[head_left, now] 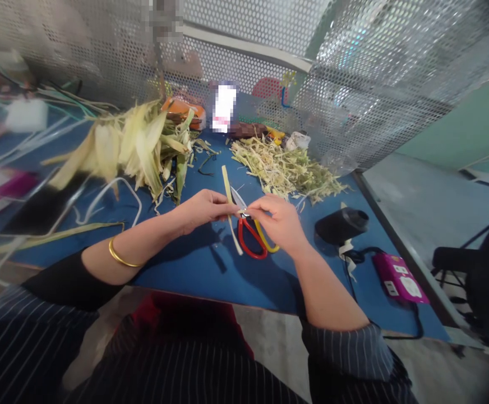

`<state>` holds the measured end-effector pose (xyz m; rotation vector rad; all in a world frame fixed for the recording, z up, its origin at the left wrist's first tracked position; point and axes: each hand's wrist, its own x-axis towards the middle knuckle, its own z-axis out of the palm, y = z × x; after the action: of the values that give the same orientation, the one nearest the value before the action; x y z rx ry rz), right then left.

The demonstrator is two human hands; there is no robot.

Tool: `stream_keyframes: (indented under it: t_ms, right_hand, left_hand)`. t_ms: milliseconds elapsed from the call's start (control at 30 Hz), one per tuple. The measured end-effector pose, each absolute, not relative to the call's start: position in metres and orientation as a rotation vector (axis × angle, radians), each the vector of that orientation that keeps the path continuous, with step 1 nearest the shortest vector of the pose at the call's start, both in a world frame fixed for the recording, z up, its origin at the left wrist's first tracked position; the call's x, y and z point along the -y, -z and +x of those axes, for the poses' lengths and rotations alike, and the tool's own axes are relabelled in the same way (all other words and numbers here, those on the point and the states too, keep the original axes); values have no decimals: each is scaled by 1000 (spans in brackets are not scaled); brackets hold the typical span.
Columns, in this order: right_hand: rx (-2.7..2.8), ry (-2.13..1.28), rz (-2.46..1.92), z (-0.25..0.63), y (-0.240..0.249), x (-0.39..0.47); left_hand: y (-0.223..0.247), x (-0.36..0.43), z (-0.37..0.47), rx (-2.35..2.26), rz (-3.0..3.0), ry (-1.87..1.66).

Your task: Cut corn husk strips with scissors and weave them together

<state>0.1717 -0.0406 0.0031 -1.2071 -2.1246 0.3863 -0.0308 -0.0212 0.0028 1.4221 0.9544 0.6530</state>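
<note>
In the head view my left hand (208,210) pinches a narrow, pale-green strip of corn husk (226,182) that stands up above the fingers and hangs below them. Close beside it, my right hand (281,221) has thumb and index finger pressed together near the strip. Whatever lies between those right fingertips is too small to make out. Under the hands are scissors (253,240) with one red and one yellow handle, on the blue table (194,266). The blades point away from me, partly hidden by the fingers.
Corn husks (139,148) are heaped at the back left, and shredded husk pieces (282,168) at the back right. A lit phone (224,109) stands behind. On the right are a black cylindrical object (342,225) and a purple pack (400,278). A perforated metal screen (244,53) borders the table.
</note>
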Motion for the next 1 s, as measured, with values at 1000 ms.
stream_keyframes:
  t_ms: [1000]
  right_hand:
    - [2032,433,-1263,163,-3,56]
  left_hand:
    - [2,23,-22,-899,1184,-932]
